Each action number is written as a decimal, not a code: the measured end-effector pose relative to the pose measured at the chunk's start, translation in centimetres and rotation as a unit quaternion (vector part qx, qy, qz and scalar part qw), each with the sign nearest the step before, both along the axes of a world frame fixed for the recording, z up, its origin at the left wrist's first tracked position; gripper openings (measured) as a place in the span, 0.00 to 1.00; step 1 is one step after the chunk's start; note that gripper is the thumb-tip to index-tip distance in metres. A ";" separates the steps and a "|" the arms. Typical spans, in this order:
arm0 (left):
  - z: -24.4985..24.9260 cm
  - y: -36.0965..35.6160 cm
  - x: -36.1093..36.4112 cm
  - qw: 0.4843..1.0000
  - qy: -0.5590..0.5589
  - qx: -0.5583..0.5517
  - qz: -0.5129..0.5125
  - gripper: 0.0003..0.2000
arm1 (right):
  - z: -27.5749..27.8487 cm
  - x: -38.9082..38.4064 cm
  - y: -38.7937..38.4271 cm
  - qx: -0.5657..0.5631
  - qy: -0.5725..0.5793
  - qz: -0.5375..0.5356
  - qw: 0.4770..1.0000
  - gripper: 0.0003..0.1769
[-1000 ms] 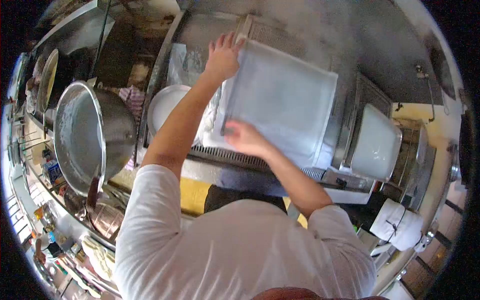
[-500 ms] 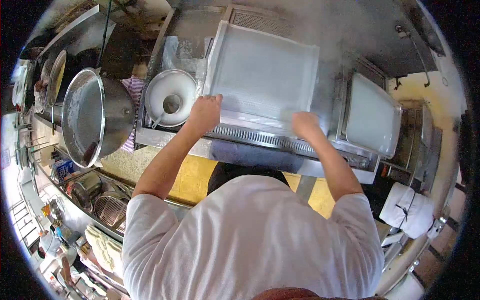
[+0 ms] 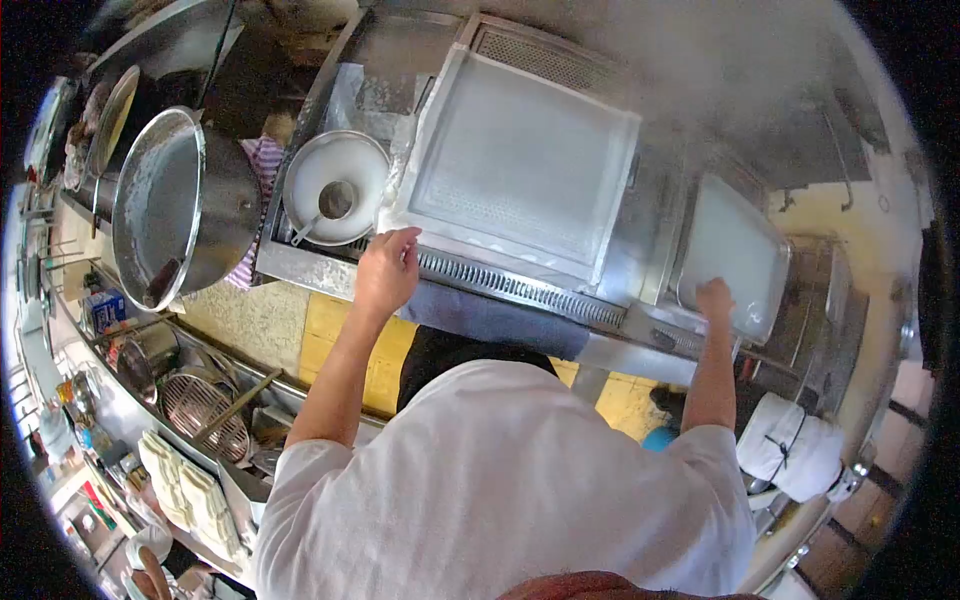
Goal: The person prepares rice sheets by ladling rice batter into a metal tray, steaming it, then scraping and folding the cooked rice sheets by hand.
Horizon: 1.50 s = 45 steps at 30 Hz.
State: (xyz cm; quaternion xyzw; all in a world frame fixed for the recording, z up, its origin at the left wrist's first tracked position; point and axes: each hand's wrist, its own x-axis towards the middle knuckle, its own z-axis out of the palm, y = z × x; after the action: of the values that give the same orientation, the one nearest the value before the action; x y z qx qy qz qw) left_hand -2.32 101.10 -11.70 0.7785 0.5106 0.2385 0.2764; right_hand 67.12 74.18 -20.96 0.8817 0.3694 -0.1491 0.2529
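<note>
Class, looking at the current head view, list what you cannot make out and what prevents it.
Head view: whether the right hand grips the white tray; its fingers are small and blurred.
Head view: the area beyond that tray; steam hazes it.
Head view: the bottom of the bowl; white contents cover it.
Head view: lettering on the blue-and-white box; too small.
</note>
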 end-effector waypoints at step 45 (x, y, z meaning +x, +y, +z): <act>4.3 -10.6 2.0 0.995 -0.090 -0.036 -0.009 0.14 | 5.8 -8.7 4.4 0.280 -0.008 -0.132 0.951 0.20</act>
State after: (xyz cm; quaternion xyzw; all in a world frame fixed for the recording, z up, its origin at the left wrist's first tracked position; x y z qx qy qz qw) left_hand -0.34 90.46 -7.41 0.7479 0.4851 0.2863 0.3512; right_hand 58.42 78.59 -15.19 0.9591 0.2749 -0.0642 -0.0233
